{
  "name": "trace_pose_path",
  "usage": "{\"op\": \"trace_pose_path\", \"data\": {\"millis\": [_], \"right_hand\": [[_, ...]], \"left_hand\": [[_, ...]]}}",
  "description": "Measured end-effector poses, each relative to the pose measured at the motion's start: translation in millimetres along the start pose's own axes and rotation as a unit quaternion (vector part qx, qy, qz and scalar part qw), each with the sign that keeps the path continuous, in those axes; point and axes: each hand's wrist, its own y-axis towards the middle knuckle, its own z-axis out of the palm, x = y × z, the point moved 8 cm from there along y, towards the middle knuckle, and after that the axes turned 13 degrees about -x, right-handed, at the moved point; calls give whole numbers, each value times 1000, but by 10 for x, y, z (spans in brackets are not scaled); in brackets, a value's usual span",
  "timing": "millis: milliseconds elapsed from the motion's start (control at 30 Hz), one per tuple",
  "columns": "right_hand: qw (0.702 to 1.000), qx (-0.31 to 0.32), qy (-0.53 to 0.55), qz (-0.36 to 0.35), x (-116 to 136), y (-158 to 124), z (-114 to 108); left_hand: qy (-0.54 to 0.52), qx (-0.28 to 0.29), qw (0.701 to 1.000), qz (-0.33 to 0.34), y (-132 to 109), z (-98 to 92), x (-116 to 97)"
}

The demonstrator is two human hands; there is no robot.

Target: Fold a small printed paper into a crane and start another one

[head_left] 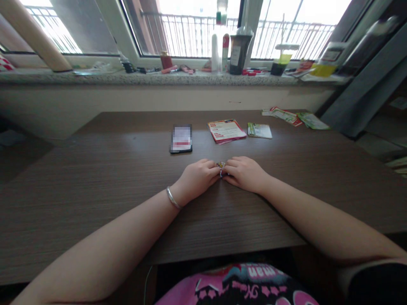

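Close together over the middle of the table, my left hand (201,177) and my right hand (244,173) both have their fingers closed on a small piece of colourful printed paper (220,165). It looks folded, and most of it is hidden by my fingers. A silver bangle (172,197) circles my left wrist. Just beyond my left hand lies a dark-edged phone (181,139), its screen blurred. Past my right hand lie a stack of red-bordered printed sheets (227,130) and a smaller stack of green and white papers (260,131).
Colourful paper strips (286,116) lie at the back right of the brown table (95,178). Behind it, the stone windowsill (190,79) bears a dark cup (237,53), a drink cup with a straw (282,57), bottles and small items. A grey curtain (359,84) hangs at the right.
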Motion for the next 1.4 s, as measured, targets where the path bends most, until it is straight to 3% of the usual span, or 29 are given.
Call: {"op": "trace_pose_path", "data": {"millis": [233,467,1033,1400], "right_hand": [[1000,-2,16,1,27,1,4],[995,17,53,80,-72,-6,50],[968,13,194,159,-204,36,185],[971,53,115,203,-310,4,174]], "left_hand": [[1,-7,1000,-12,0,0,35],[-6,-8,1000,-23,0,10,63],[-2,5,999,-54,18,52,119],[-25,28,999,-24,-7,3,99]]}}
